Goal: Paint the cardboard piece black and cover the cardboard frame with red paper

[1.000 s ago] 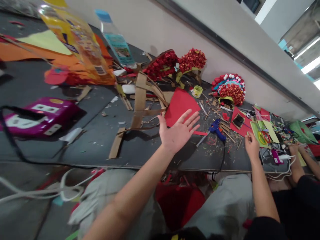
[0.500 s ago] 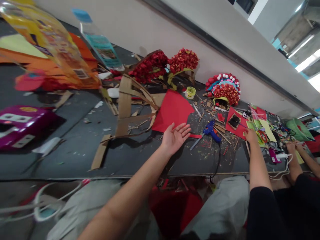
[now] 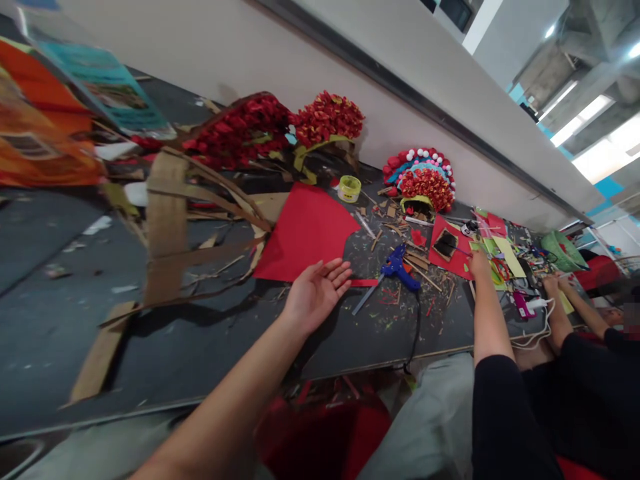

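My left hand (image 3: 319, 297) lies palm up and open, fingers slightly curled, holding nothing. It is over the front edge of a sheet of red paper (image 3: 305, 230). To its right on the table rests a blue glue gun (image 3: 400, 268) with a glue stick projecting from its back and a black cord. My right hand (image 3: 480, 265), at the end of a black sleeve, is closed round a thin dark stick (image 3: 461, 251). The stick reaches to a small cardboard piece (image 3: 445, 244) with a black patch, lying on another red sheet (image 3: 434, 265).
Bent cardboard strips (image 3: 165, 227) stand at the left. Red flower-covered pieces (image 3: 327, 120) and a beaded headdress (image 3: 420, 175) lean by the partition. A yellow tape roll (image 3: 349, 189) sits behind scraps. At the right are a co-worker's hands (image 3: 553, 285) and a green basket (image 3: 563, 250).
The view has turned right, so the table things shift left and the purple object leaves the picture. My left hand stays open, and my right hand still holds the stick.
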The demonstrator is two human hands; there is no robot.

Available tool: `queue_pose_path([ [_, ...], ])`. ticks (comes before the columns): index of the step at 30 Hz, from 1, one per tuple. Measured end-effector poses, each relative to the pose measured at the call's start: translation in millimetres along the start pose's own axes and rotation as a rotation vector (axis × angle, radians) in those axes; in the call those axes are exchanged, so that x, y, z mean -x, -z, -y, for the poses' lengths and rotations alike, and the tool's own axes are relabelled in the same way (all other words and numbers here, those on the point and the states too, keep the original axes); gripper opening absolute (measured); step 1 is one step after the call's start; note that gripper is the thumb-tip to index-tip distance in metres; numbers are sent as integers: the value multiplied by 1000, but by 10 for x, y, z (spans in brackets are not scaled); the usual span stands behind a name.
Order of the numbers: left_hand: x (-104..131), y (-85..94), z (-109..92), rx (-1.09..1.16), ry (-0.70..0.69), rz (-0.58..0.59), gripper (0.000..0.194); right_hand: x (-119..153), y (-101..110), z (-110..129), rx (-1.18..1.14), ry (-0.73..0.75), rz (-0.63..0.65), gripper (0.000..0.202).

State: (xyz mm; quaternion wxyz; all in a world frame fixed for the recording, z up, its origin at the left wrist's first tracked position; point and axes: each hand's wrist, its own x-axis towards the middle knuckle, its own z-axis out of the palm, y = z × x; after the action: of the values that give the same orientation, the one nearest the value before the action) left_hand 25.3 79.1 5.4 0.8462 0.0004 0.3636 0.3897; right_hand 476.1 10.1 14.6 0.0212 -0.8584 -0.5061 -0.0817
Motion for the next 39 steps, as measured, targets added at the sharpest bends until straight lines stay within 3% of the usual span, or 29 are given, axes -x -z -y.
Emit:
queue_pose_path([
  [4, 5, 0, -8, -13, 4, -2, 35, -74, 44, 37, 48, -88, 77, 33],
  [8, 12, 9, -14, -22, 13, -3, 36, -110, 141, 82, 64, -120, 66, 33],
  [14, -7, 30, -14, -30, 8, -8, 36, -129, 513, -10, 138, -262, -158, 29],
  [21, -5, 31, -11, -37, 10, 0, 40, -295, 969, 0, 184, -194, -291, 38],
  [25, 16, 21, -11, -38, 1, -16, 43, -443, 987, 81, 159, -144, -278, 39],
  [31, 32, 28, 5, -55, -14, -7, 42, -605, 819, 188, 69, -123, -292, 48],
  [35, 26, 34, 46, -120, -55, 19, 39, -631, 769, 470, -9, -56, -447, 48],
  [37, 13, 47, 84, -179, -89, 42, 36, -497, 839, 781, -141, 84, -491, 37],
  [39, -11, 73, 133, -254, -133, 67, 30, -164, 985, 1199, -377, 289, -558, 29],
])
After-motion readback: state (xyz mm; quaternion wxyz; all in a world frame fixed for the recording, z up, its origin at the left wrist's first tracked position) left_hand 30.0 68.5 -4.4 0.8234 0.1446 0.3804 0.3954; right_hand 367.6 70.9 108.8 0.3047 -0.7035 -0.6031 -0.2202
